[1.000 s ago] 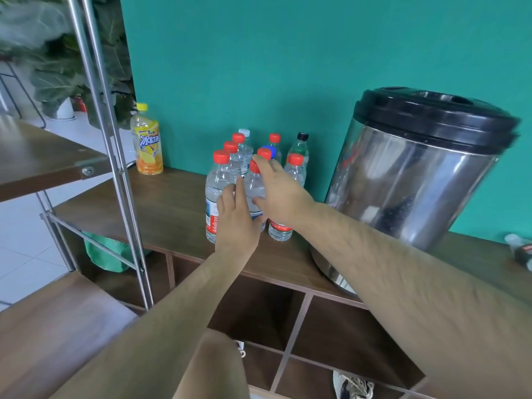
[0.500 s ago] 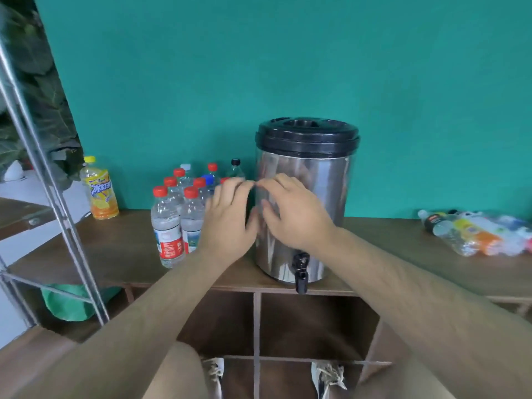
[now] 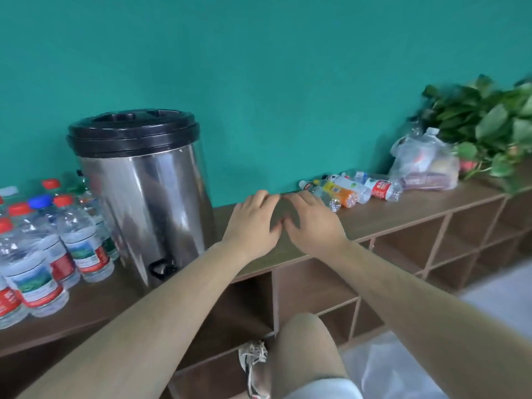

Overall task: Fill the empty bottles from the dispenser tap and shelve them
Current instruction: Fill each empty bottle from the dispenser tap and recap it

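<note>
Head view: the left hand point(image 3: 253, 223) and right hand point(image 3: 312, 226) hover side by side over the counter point(image 3: 403, 216), fingers loose and holding nothing, likely bound for the empty bottles point(image 3: 345, 191) lying just beyond (labels too blurred to read). Capped bottles point(image 3: 80, 243) stand left of the dispenser point(image 3: 144, 191), its tap point(image 3: 161, 267) near the front edge

We see the dispenser point(image 3: 149, 203) as polished steel, glossy and mirror-smooth, under a matt black plastic lid point(image 3: 132, 133). Its tap point(image 3: 161, 267) is shiny black plastic. The worktop point(image 3: 403, 214) looks like matt brown wood. The standing bottles point(image 3: 83, 240) are clear, glossy plastic with smooth plastic caps. The bag point(image 3: 423, 162) is thin, crinkled, translucent plastic. The wall point(image 3: 288, 67) is flat matt paint.
</note>
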A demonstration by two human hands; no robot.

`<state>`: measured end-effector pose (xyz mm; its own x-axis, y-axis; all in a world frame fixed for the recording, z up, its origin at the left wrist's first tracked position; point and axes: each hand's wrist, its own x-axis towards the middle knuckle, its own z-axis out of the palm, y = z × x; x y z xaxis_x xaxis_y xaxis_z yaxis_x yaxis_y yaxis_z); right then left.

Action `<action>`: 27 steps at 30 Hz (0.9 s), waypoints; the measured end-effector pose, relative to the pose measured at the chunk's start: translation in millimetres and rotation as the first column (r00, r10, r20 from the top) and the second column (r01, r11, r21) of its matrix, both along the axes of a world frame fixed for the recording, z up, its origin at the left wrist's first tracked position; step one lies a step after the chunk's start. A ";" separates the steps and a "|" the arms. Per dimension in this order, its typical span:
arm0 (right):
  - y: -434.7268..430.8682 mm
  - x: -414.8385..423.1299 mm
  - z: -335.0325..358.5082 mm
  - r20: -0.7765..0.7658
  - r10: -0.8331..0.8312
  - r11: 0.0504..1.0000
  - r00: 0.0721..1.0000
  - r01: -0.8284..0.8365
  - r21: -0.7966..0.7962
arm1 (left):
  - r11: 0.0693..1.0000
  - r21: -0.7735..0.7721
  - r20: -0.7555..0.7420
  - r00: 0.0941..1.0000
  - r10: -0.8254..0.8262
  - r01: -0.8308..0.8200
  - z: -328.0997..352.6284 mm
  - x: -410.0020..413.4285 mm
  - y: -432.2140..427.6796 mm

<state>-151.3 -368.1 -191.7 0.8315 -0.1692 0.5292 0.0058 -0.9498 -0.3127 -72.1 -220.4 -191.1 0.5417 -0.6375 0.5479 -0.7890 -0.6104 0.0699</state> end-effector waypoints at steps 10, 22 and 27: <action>-131.2 41.3 -51.5 -0.251 -0.235 0.964 0.939 0.258 0.064 | 0.967 0.224 -0.206 0.976 -0.074 0.121 -40.5 62.6 -156.8; -206.3 166.4 -77.4 -0.465 -0.380 0.904 0.800 0.428 -0.002 | 0.917 0.386 -0.336 0.941 0.038 0.100 -69.7 160.4 -248.1; -204.8 185.9 -97.7 -0.424 -0.461 0.866 0.780 0.500 -0.021 | 0.921 0.382 -0.324 0.944 0.059 0.074 -80.6 172.0 -235.6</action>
